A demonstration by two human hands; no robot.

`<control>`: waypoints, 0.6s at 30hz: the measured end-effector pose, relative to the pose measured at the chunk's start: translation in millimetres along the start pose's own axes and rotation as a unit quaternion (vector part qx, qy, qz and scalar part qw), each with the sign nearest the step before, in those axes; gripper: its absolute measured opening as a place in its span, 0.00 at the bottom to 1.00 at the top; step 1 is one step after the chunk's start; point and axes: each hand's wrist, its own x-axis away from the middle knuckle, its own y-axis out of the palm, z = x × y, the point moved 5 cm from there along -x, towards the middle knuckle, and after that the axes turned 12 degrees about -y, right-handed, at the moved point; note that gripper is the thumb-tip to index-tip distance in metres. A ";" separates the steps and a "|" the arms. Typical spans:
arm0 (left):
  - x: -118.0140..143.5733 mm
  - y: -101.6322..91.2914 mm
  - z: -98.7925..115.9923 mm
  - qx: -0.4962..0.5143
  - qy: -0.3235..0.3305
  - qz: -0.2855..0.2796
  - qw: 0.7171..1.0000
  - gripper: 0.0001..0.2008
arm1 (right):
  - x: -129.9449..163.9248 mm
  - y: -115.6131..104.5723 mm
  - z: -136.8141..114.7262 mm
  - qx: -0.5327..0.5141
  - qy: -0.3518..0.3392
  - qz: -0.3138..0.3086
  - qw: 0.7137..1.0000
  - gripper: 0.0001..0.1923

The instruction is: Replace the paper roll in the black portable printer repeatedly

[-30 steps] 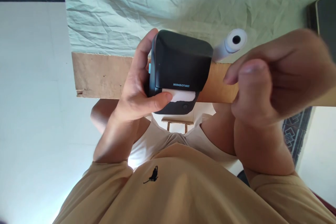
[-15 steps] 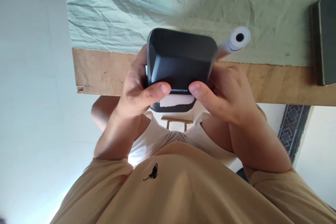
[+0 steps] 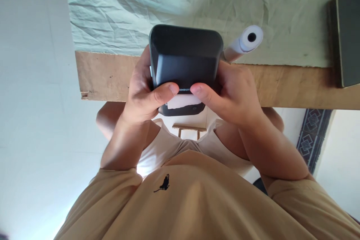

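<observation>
Held up over the table's front edge is a black label printer (image 3: 187, 65) with rounded corners and light lettering partly covered by my thumbs. A strip of white paper (image 3: 184, 102) with a ragged edge sticks out at its near end. My left hand (image 3: 143, 95) is closed around the printer's left side, thumb on top. From the right side, my right hand (image 3: 233, 90) grips it the same way, its thumb beside the lettering. The fingers underneath are hidden. Just beyond my right hand lies a white paper roll (image 3: 243, 43) with a dark core.
A wrinkled pale green cloth (image 3: 126, 11) covers most of the wooden table (image 3: 295, 86), leaving a bare strip along the near edge. At the far right lies a dark flat case (image 3: 350, 41). Below the table, a small wooden stool (image 3: 189, 127) shows between my knees.
Both hands have shifted slightly left and up in the picture, carrying the printer along. The grip looks the same, with the thumbs still on the printer's top.
</observation>
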 end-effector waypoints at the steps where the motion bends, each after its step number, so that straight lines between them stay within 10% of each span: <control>1: -0.4 -1.1 0.1 0.019 0.040 -0.004 0.999 0.26 | 0.3 0.8 0.3 0.007 0.000 0.003 1.000 0.41; 11: 6.3 7.1 9.7 0.013 -0.041 0.024 0.999 0.20 | 2.0 5.1 3.3 0.116 0.035 -0.001 0.993 0.37; 18: -17.7 -5.7 -18.8 0.035 0.068 -0.069 0.995 0.24 | 6.3 4.9 1.6 0.156 -0.003 -0.017 0.988 0.28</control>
